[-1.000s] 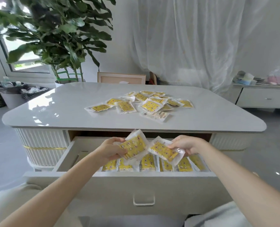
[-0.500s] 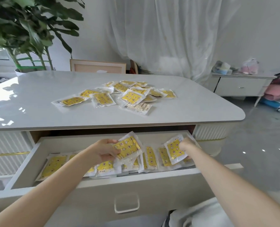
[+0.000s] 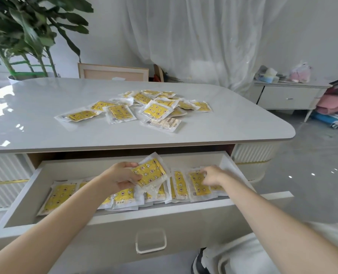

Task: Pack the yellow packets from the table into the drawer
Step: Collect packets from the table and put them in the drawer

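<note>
The white drawer [image 3: 124, 216] under the table stands pulled open, with several yellow packets lying in a row inside. My left hand [image 3: 118, 179] grips one yellow packet [image 3: 151, 171], tilted up above the middle of the drawer. At the drawer's right end my right hand [image 3: 213, 175] rests its fingers on a flat-lying yellow packet [image 3: 197, 184]. A loose heap of several more yellow packets [image 3: 144, 107] lies on the grey table top [image 3: 35, 107], beyond the drawer.
A large potted plant [image 3: 25, 36] stands at the back left, and a wooden frame [image 3: 112, 72] leans behind the table. A low white cabinet [image 3: 288, 95] with clutter on it is at the right, a white curtain [image 3: 194, 36] behind.
My right hand has laid its packet flat at the drawer's right end and now rests on it. My left hand has lowered its packet over the drawer. The view has shifted right.
</note>
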